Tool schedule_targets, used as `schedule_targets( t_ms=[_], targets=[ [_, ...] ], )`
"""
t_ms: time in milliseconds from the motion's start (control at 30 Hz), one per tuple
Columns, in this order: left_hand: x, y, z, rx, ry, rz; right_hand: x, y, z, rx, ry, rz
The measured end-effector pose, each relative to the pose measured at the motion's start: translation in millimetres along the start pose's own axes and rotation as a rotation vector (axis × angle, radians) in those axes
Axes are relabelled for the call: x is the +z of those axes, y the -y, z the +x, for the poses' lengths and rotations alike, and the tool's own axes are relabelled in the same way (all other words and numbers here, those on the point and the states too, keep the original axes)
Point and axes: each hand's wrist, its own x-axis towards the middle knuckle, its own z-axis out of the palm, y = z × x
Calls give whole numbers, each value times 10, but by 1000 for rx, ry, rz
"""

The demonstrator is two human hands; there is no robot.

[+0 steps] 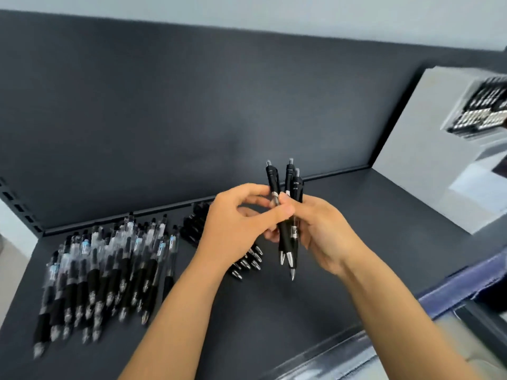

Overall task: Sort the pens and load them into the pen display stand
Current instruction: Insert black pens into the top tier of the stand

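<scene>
While both hands meet at mid-frame, setting first: dark grey metal shelf (356, 215) with an upright back panel carries everything. Far right, a tilted pale grey box-like pen display stand (428, 149), blurred and partly out of frame; rows of dark pens sit in its upper compartment, count not readable. Left on the shelf, a large loose pile of clear-barrelled pens with black grips (109, 264), roughly parallel, tips toward the viewer. Between that pile and the hands, a smaller row of all-black pens (197, 226) lying flat, partly hidden behind the left wrist. Left hand (236, 229): thumb and forefinger pinch one pen of the held bunch near its middle. Right hand (326, 234): fingers curled round the bunch from behind, palm toward the viewer. Held: three black click pens with silver tips (286, 242), near upright above the shelf, buttons up, tips down, one tip lower than the rest, well apart from the stand. Judgement: the step is squaring up a sorted bunch before carrying it right. To do it well, level the tips, leave all three pointing one way, let the right hand bear the bunch at the grips so none slides, use the left only to nudge, then match the orientation of the pens in the stand.
</scene>
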Motion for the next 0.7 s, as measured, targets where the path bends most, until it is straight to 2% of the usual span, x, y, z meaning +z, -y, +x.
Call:
schedule_targets(
  t_ms=[133,233,367,467,567,700],
  targets=[
    [208,-197,-60,-142,290,-89,-301,173,-429,29,0,-55],
    [618,-332,-62,-168,337,-60,-667,341,-710,28,-40,-109],
    [1429,-516,-21,-88,252,-29,-1300,533,-1032,-38,-160,-166],
    [2085,-656,85,20,146,-39,-1890,639,-1250,-120,-320,-193],
    [2695,-810,278,175,71,-23,-2554,724,-1435,-186,-479,-175],
    [3296,-990,677,386,-38,141,-3288,936,-1542,-223,-554,-127]
  ],
)
